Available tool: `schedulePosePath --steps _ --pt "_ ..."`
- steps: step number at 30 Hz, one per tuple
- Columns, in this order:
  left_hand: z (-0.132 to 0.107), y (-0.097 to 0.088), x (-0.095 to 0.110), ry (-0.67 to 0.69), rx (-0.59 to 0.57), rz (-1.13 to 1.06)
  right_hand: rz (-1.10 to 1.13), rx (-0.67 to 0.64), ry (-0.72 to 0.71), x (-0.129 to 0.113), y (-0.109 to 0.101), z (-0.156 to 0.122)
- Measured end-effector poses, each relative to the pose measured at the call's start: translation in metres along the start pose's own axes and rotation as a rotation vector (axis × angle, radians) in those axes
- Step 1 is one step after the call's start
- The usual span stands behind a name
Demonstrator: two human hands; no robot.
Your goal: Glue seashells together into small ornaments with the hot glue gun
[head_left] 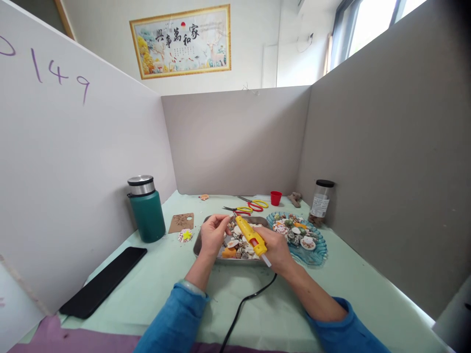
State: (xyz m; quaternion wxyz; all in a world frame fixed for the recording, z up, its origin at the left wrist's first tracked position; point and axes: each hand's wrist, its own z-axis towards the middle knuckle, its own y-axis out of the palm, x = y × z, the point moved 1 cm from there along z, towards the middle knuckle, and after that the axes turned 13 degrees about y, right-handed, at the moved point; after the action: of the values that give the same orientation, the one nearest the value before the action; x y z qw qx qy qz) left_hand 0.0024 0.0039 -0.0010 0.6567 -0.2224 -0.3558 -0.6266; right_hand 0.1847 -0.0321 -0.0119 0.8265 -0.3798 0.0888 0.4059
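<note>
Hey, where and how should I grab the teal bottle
Probably hold the teal bottle around its rounded body, below the silver neck, from the right: it stands upright, and the left partition is close on its other side.

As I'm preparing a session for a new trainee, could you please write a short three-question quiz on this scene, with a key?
1. Multiple choice: What does the right hand hold?
a) a pair of scissors
b) a yellow glue gun
c) a red cup

2. True or false: The green bottle stands to the left of the metal tray.

3. Fill in the blank: The clear jar beside the right-hand partition has a ____ lid.

Key: 1: b; 2: true; 3: black.
</note>
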Motion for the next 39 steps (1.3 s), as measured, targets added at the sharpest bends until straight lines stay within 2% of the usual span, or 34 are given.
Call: schedulePosePath --steps 6,12,19,24,30,39 --pt "0.000 0.001 0.002 0.009 -0.005 0.039 -0.004 -0.022 -0.037 0.000 0.002 0.000" --pt "-0.003 -0.002 -0.005 0.110 -0.038 0.156 -0.015 -0.043 -0.026 -0.002 0.003 -0.001" --pt "-0.005 -0.004 -0.007 0.180 -0.017 0.244 -0.041 -0.001 -0.007 -0.003 0.001 0.000" --pt "-0.004 -0.002 -0.003 0.145 -0.015 0.208 -0.045 0.016 -0.001 -0.004 -0.001 0.000" --pt "-0.003 0.000 -0.001 0.063 0.005 0.100 -0.068 0.003 -0.061 -0.003 0.002 -0.002" --pt "-0.002 0.002 0.005 -0.019 0.034 -0.042 -0.072 -0.001 -0.033 -0.004 -0.001 -0.001"
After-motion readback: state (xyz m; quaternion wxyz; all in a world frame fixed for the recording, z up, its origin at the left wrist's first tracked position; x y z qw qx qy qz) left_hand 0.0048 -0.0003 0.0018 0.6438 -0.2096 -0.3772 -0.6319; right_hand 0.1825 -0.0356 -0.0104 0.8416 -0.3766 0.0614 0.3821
